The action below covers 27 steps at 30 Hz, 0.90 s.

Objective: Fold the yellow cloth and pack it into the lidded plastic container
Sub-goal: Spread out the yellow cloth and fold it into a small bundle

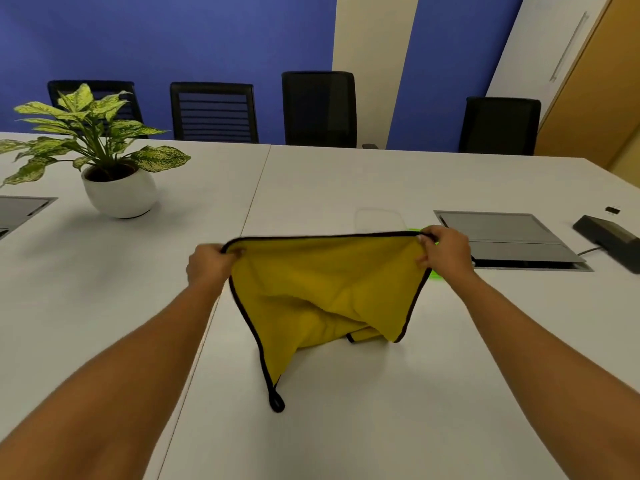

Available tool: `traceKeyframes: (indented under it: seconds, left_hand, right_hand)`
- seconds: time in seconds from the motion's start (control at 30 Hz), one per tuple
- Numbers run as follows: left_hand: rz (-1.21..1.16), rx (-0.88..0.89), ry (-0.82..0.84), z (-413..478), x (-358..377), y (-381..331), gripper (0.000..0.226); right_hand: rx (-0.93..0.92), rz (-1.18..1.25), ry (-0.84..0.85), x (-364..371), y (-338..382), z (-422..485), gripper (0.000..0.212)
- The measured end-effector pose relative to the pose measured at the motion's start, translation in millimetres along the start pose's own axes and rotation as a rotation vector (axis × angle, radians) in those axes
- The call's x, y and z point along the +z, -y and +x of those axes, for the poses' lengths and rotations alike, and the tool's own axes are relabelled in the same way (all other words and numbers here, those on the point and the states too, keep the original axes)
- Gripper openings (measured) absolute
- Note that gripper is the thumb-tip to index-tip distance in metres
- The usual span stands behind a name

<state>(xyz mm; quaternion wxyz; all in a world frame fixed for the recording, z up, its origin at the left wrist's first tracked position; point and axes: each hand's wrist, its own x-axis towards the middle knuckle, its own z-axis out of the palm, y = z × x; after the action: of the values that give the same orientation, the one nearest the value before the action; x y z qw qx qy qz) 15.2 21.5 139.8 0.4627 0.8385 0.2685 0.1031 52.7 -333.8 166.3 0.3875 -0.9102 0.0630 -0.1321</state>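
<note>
The yellow cloth [322,289] with black edging hangs stretched between both hands above the white table [346,427]. My left hand [209,263] pinches its top left corner and my right hand [446,252] pinches its top right corner. The cloth's lower part sags onto the table, with a black loop at its bottom tip. Behind the cloth stands a clear plastic container [379,218], mostly hidden, and a green lid [434,273] peeks out beside my right hand.
A potted plant [114,168] in a white pot stands at the back left. Grey cable hatches [505,233] are set into the table at right and far left. A black device [609,237] lies at the right edge. Black chairs [318,109] line the far side.
</note>
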Motion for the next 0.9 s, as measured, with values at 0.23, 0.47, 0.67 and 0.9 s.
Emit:
traceKeyframes:
  seconds: [0.23,0.47,0.67,0.9]
  left_hand:
    - [-0.585,0.015,-0.049,20,-11,-87,0.027]
    - [-0.684,0.209,-0.087,13,-37,-104,0.025]
    - [-0.61,0.293,-0.01,-3,-43,-45,0.025]
    - [-0.412,0.149,0.122,-45,-19,72,0.023]
  right_hand:
    - [0.057,0.173,-0.151,-25,26,30,0.017]
    - [-0.173,0.197,-0.295,-54,54,19,0.024]
    - [-0.312,0.175,-0.289,-52,23,-23,0.019]
    - [-0.114,0.03,-0.089,-13,-68,-101,0.017]
